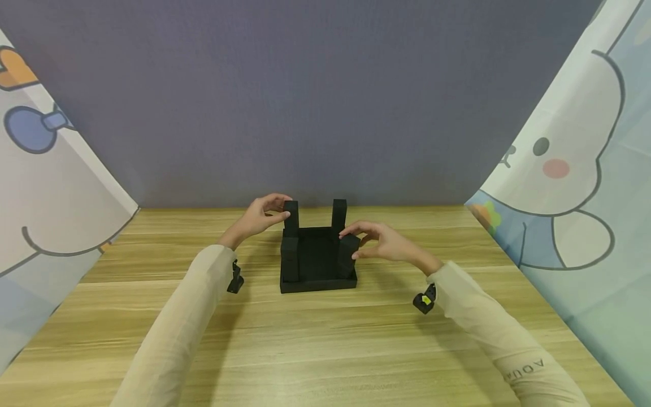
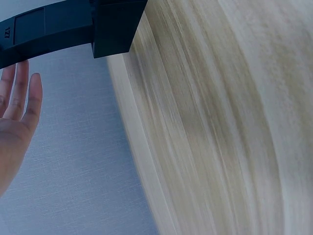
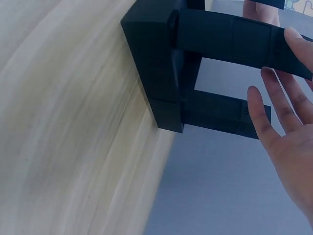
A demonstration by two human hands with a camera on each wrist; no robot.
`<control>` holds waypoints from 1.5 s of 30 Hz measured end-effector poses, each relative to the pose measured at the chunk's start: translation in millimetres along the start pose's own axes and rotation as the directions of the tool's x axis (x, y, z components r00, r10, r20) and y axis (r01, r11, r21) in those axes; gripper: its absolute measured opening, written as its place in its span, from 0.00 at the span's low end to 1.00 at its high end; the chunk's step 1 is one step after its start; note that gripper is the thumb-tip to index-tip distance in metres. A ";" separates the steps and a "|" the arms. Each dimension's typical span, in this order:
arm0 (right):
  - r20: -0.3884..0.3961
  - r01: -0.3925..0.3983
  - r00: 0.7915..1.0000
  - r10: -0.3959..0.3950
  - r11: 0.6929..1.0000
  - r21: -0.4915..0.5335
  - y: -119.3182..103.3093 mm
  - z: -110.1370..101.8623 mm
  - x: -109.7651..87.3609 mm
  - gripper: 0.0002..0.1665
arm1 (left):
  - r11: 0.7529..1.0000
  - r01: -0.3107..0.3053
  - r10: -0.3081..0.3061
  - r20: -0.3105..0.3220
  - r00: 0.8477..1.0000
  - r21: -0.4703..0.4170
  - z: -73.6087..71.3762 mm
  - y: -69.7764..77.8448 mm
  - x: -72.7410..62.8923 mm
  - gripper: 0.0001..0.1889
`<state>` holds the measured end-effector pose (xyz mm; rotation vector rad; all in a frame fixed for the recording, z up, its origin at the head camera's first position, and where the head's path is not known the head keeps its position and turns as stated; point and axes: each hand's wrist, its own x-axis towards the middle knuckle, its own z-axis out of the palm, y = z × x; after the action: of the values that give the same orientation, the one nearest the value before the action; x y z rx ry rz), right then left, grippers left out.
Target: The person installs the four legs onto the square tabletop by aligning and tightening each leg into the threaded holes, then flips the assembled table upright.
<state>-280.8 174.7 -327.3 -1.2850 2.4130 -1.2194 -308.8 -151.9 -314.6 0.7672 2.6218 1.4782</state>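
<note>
A low black tray-like base [image 1: 317,284] sits on the table with several black rectangular posts standing up at its corners. My left hand [image 1: 259,216] pinches the back-left post [image 1: 291,219] near its top, thumb on the near side and fingers behind. On the front-right post [image 1: 348,257], the fingers and thumb of my right hand [image 1: 386,242] grip the upper end; this post leans a little. The front-left post [image 1: 290,260] and the back-right post [image 1: 338,217] stand untouched. In the left wrist view, part of my left hand [image 2: 17,117] is cut off by the frame edge.
The wooden table [image 1: 315,350] runs back to a grey-blue upright panel [image 1: 315,102]. Cartoon-printed sheets flank it at left [image 1: 61,186] and right [image 1: 564,158]. A small black device [image 1: 235,278] is at the left wrist, another [image 1: 424,299] at the right.
</note>
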 end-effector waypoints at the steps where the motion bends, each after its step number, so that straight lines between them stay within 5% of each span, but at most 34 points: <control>1: -0.008 -0.001 1.000 0.001 1.000 -0.002 0.1 0.6 0.1 0.28 | 1.000 -0.001 0.001 0.001 1.000 -0.001 0.0 -0.1 0.1 0.21; 15: -0.215 -0.016 0.976 0.018 1.000 0.010 -23.5 16.9 -5.8 0.24 | 1.000 0.000 0.000 0.007 1.000 -0.006 0.5 -2.0 2.3 0.21; 21: -0.162 0.031 0.986 -0.033 0.999 -0.017 3.3 12.8 -3.9 0.29 | 1.000 -0.001 0.001 0.003 1.000 -0.003 0.9 -2.2 2.2 0.21; 29: -0.053 0.019 0.998 -0.019 1.000 -0.007 2.0 4.1 -1.5 0.29 | 1.000 -0.003 0.003 0.002 1.000 -0.001 1.1 -2.6 0.8 0.21; 45: -0.219 -0.009 0.976 -0.003 0.999 -0.053 -29.7 16.2 -7.8 0.27 | 1.000 -0.006 0.006 -0.003 1.000 -0.005 0.5 0.5 -0.6 0.21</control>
<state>-249.7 161.9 -318.5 -1.2178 2.6147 -1.3701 -308.0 -151.5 -314.7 0.7735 2.6196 1.4882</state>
